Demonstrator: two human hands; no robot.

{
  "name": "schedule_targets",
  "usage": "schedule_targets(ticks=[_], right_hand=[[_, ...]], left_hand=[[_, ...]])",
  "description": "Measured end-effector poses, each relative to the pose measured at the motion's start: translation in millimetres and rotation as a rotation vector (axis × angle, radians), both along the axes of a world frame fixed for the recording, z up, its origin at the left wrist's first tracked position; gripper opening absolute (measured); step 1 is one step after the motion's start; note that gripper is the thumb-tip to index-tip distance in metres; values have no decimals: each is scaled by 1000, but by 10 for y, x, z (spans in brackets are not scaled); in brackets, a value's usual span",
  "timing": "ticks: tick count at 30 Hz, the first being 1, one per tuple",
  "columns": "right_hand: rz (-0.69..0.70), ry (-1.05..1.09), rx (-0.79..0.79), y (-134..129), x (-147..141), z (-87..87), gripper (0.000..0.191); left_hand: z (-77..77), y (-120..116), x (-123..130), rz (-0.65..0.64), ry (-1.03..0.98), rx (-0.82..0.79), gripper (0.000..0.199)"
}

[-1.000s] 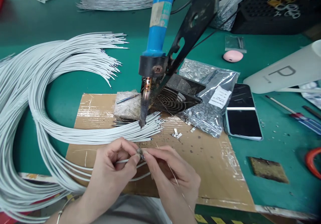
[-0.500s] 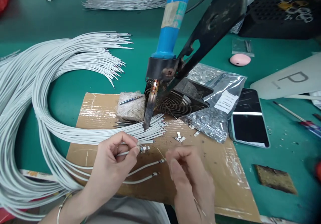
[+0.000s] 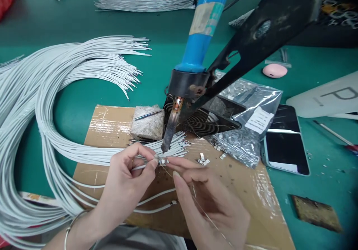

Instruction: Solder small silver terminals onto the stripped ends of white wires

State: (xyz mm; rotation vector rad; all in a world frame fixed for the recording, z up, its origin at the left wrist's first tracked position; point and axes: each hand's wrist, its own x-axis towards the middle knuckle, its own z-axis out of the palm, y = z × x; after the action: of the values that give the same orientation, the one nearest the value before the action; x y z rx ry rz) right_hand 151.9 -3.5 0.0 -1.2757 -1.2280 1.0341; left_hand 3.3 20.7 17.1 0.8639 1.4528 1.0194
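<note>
My left hand (image 3: 131,179) pinches a white cable just behind its end, where a small metal connector (image 3: 163,161) sticks out past the fingertips. Right below the dark tip of a blue soldering iron (image 3: 192,52) is that connector. My right hand (image 3: 209,201) holds a thin solder wire (image 3: 208,217) between thumb and fingers, its forefinger reaching to the connector. Two cables with connectors lie under the hands, one end (image 3: 173,202) showing. Behind the left hand, a bundle of white cables (image 3: 92,153) rests on the cardboard (image 3: 112,119).
The iron's black stand (image 3: 251,37) rises over a coiled base. To its right lie a plastic bag of metal parts (image 3: 246,145), loose connectors (image 3: 203,160) and a phone (image 3: 285,141). A whitish block (image 3: 148,125) sits left of the iron tip.
My right hand has moved left and up to the connector, bringing the solder wire along. My left hand keeps its pinch on the cable. The view has shifted slightly.
</note>
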Motion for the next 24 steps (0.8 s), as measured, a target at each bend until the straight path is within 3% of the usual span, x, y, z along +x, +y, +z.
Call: schedule_targets(ticks=[5, 9, 24], right_hand=[[-33, -6, 4, 45, -15, -43, 17], [-54, -11, 8, 79, -32, -55, 18], [-127, 17, -56, 141, -73, 27, 18]], left_hand=[[71, 70, 22, -7, -2, 5, 17], [34, 69, 29, 12, -4, 43, 14], [71, 142, 52, 33, -26, 74, 12]])
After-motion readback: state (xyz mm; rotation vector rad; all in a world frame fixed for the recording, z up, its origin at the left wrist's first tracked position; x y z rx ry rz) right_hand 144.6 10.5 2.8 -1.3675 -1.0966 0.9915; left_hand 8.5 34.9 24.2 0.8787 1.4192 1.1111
